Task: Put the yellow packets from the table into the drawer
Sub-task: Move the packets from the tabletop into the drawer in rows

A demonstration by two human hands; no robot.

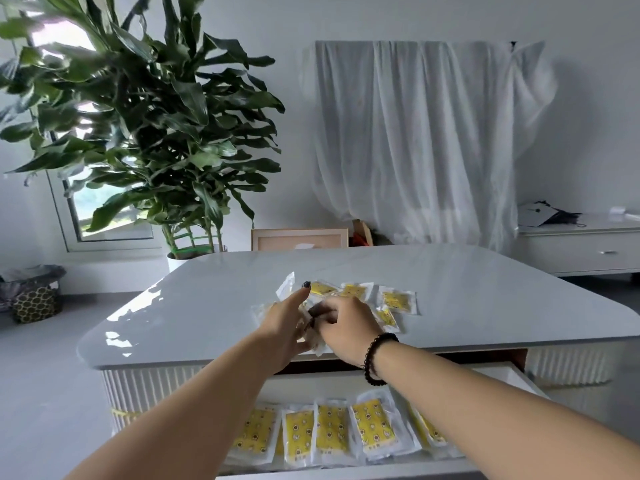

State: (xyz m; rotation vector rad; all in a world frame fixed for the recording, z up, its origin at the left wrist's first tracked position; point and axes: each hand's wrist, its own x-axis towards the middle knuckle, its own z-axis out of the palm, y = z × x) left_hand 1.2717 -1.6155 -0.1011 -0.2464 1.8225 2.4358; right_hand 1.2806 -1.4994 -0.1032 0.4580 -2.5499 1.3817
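Several yellow packets [396,300] in clear wrappers lie scattered on the glossy white table [194,306]. Both hands meet over the near part of that pile. My left hand [284,323] holds packets against its palm, index finger stretched out over the pile. My right hand [346,327], with a dark bead bracelet at the wrist, has its fingers curled onto packets under it. Below the table edge the drawer [516,375] stands pulled out, and a row of several yellow packets [329,431] lies flat in it.
A large potted plant [145,133] stands behind the table's far left corner. A wooden frame [299,239] leans behind the table. A white cloth [426,140] hangs on the wall, a white sideboard [581,247] stands at right, a basket [34,299] on the floor at left.
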